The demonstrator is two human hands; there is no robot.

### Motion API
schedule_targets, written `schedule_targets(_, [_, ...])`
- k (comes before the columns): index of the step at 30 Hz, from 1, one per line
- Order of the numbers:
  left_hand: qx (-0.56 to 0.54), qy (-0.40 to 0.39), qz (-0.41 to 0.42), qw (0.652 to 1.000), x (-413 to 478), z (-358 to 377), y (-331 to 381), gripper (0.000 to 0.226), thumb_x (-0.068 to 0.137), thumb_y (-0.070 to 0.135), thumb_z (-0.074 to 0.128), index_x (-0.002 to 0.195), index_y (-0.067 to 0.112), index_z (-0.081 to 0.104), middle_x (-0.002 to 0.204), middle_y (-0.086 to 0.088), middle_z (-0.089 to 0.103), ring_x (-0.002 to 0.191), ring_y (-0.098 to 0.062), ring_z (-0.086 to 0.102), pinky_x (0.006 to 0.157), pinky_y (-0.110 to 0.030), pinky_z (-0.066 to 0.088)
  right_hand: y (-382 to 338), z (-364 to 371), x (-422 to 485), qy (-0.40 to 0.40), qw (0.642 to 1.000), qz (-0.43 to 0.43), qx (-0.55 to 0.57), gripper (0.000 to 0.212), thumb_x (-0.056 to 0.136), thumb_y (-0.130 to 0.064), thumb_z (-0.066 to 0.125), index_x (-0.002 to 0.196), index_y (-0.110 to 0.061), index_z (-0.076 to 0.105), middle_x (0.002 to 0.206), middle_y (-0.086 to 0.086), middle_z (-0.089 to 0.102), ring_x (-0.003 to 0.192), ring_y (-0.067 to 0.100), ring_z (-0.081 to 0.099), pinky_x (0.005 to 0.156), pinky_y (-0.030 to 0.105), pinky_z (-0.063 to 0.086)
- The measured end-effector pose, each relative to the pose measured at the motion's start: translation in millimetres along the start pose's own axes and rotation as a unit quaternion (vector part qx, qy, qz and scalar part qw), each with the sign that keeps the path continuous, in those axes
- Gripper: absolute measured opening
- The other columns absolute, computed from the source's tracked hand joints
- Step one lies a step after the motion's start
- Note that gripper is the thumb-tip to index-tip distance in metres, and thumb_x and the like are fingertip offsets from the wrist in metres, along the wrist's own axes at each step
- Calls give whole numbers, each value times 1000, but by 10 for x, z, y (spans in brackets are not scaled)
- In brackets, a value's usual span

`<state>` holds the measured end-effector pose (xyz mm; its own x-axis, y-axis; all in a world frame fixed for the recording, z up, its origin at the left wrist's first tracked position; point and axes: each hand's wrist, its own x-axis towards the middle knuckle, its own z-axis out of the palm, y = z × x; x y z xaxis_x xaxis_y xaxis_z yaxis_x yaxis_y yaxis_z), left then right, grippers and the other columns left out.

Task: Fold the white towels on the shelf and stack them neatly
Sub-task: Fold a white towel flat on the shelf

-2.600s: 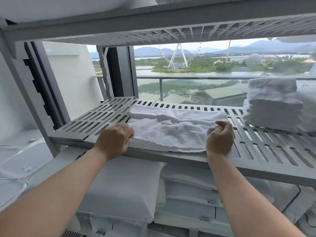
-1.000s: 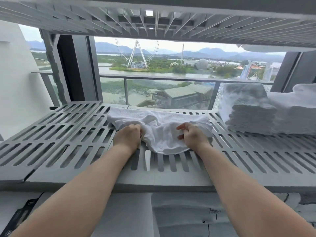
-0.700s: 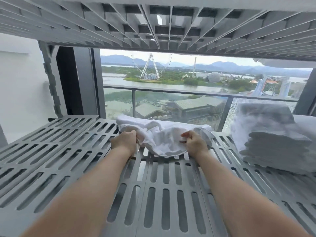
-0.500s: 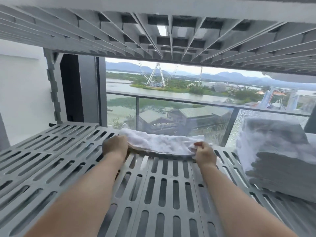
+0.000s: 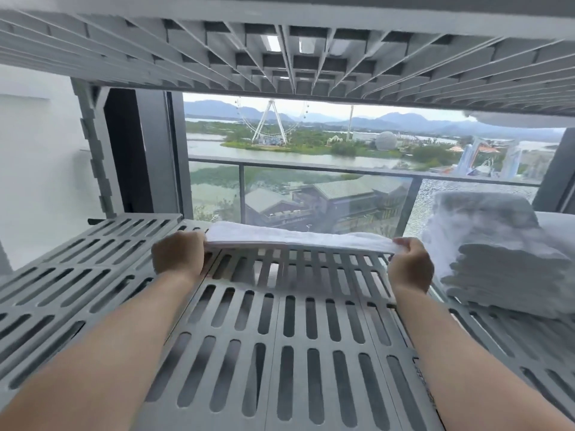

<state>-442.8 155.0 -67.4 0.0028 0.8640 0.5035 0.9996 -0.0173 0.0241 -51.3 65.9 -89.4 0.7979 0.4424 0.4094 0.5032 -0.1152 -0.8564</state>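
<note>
A white towel (image 5: 295, 237) stretches flat across the far part of the grey slatted shelf (image 5: 280, 337), folded into a long narrow strip. My left hand (image 5: 178, 255) grips its left end and my right hand (image 5: 410, 265) pinches its right end, pulling it taut just above the slats. To the right stands a stack of folded white towels (image 5: 497, 259), apart from my right hand.
Another slatted shelf (image 5: 280, 57) hangs close overhead. A grey upright post (image 5: 96, 157) rises at the back left. Behind the shelf is a window with a glass balcony rail (image 5: 342, 194). More white fabric (image 5: 557, 219) lies behind the stack at far right.
The towel has gone from a loose crumpled spread at the shelf's front to a narrow strip at the back. Both hands moved apart along it, still holding its ends.
</note>
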Motion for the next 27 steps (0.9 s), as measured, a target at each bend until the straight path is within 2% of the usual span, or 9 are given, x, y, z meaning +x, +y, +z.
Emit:
schedule_targets(2, [5, 3, 29, 1000, -110, -73, -104, 19, 86, 7, 56, 75, 20, 66, 65, -1, 58, 57, -22, 51, 52, -26, 35, -16, -139, -122, -6, 1000, 11, -19, 36, 90, -2, 42, 102, -18, 72, 104, 9, 73, 90, 32, 62, 77, 31, 43])
schedule_targets(4, [-9, 0, 40, 999, -230, -89, -198, 22, 86, 7, 56, 77, 23, 67, 73, -3, 65, 61, -23, 55, 54, -28, 39, 1, -228, -239, -25, 998, 60, -16, 37, 87, -3, 41, 101, -19, 72, 106, 8, 73, 86, 28, 60, 75, 30, 43])
schedule_targets(8, [9, 12, 71, 997, -407, -112, -360, 23, 83, 6, 62, 67, 22, 64, 63, 2, 59, 53, -20, 50, 49, -26, 33, 41, -425, -389, -16, 996, 93, -1, 35, 93, -8, 43, 107, -18, 73, 106, 12, 74, 90, 32, 70, 82, 48, 58])
schedule_targets(10, [35, -1, 78, 996, -497, -162, -384, 24, 81, 3, 60, 66, 22, 62, 62, 4, 55, 55, -18, 48, 48, -26, 31, 82, -501, -494, -5, 995, 96, -12, 39, 90, -3, 42, 108, -19, 72, 106, 12, 74, 90, 34, 71, 85, 46, 58])
schedule_targets(13, [51, -15, 99, 994, -629, -255, -369, 26, 78, -2, 56, 66, 20, 59, 61, 3, 52, 58, -18, 50, 49, -29, 38, 54, -577, -680, 27, 995, 91, -12, 47, 85, 8, 41, 111, -15, 73, 109, 14, 73, 96, 33, 69, 85, 33, 53])
schedule_targets(19, [20, -18, 87, 996, -813, -411, -388, 23, 81, -3, 56, 77, 17, 67, 80, -7, 59, 61, -23, 51, 55, -34, 51, 3, -791, -832, 28, 996, 79, -20, 41, 91, 0, 43, 118, -13, 71, 118, 13, 71, 108, 36, 66, 94, 40, 53])
schedule_targets(23, [2, 31, 76, 997, -922, -438, -381, 18, 83, -7, 59, 84, 7, 70, 79, -16, 64, 65, -30, 62, 55, -40, 54, 64, -902, -931, -36, 994, 100, -38, 40, 91, -7, 39, 115, -16, 70, 109, 11, 73, 94, 35, 70, 87, 49, 57])
schedule_targets(25, [13, 56, 75, 996, -982, -473, -353, 21, 83, -9, 57, 90, 6, 70, 76, -16, 67, 73, -33, 64, 58, -43, 55, 66, -972, -963, -43, 993, 102, -38, 38, 92, -9, 40, 113, -16, 71, 108, 11, 73, 96, 34, 69, 86, 43, 56])
schedule_targets(27, [18, 53, 62, 997, -1056, -512, -315, 29, 82, -9, 51, 98, 7, 70, 81, -15, 70, 85, -34, 64, 65, -43, 53, 51, -1054, -1003, -37, 994, 96, -42, 34, 92, -6, 44, 111, -15, 71, 112, 11, 72, 101, 31, 66, 83, 30, 48])
